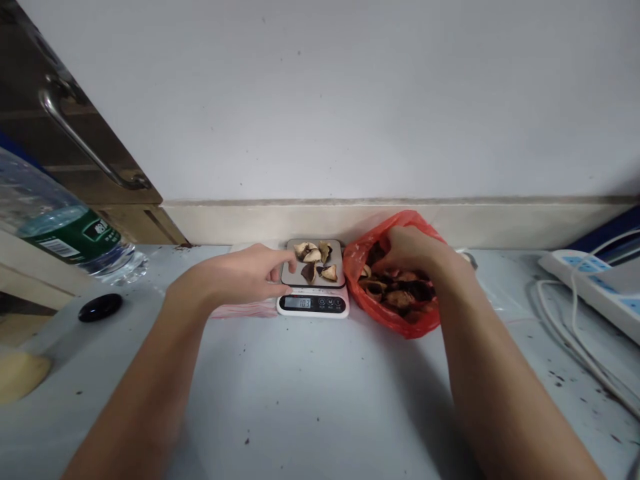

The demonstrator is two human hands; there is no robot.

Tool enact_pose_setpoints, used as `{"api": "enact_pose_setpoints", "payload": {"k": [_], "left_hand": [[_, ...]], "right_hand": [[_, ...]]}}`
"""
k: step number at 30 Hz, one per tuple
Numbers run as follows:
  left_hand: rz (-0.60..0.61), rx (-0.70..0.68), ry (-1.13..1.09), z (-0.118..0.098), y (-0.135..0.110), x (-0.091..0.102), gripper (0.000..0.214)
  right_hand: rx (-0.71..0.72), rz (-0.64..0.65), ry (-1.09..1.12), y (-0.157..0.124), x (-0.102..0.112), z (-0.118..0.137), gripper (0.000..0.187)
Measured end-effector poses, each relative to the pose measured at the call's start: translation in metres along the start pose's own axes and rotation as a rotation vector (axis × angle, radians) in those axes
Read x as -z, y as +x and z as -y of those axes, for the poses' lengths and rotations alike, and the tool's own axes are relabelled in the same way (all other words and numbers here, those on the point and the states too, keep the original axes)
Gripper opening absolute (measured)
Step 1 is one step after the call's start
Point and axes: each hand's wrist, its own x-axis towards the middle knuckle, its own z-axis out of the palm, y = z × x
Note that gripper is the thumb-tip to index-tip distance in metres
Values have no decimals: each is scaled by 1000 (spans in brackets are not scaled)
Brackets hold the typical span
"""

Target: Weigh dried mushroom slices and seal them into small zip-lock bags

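Several curled, dried brown-and-cream pieces [311, 255], which look like dried mushroom, lie on the plate of a small white digital scale [313, 305]. Its display seems to read 103. My left hand [250, 272] is at the scale's left edge, thumb and fingers apart, holding nothing. To the right of the scale stands an open red plastic bag [357, 293] filled with more dark dried pieces [399, 298]. My right hand [407, 247] reaches into this bag over its rim. The fingertips are down among the pieces, and I cannot see whether they grip one.
Clear plastic bags [247, 308] lie flat beside the scale. A water bottle [75, 227] and a black oval object [101, 307] are on the left. On the right sit a white power strip [595, 280] and cables [565, 333]. A white wall [350, 100] rises behind.
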Motion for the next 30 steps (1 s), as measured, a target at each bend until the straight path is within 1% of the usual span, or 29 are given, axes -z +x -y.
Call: {"api": "enact_pose_setpoints", "payload": {"k": [2,5,8,12,15,18,21,22,24,27,30], "left_hand": [[13,11,-16,0,0,0,49],[10,-8,-4,2,-1,0,47],[8,-9,15,3,0,-1,44],[7,-6,13,2,0,-1,48],[6,-3,15,2,0,0,52],[7,-3,6,3,-1,0,51],[1,4,2,4,-3,2,51],[-4,7,8,4,-4,3,51],[-14,12,20,3,-6,4,50],[-14,16,20,2,-6,5,47],[-13,2,14,3,-6,5,46]], "right_hand": [[24,77,5,1,0,0,22],[52,183,10,3,-2,0,20],[75,203,19,5,-4,1,16],[85,211,30,8,-9,3,11],[119,192,43,11,-11,0,15],[139,164,67,11,-8,-6,22],[141,115,152,8,0,-15,24],[169,100,202,7,3,-20,25],[268,85,319,7,7,-30,28],[394,87,475,8,8,-43,37],[433,109,594,7,10,-49,42]]}}
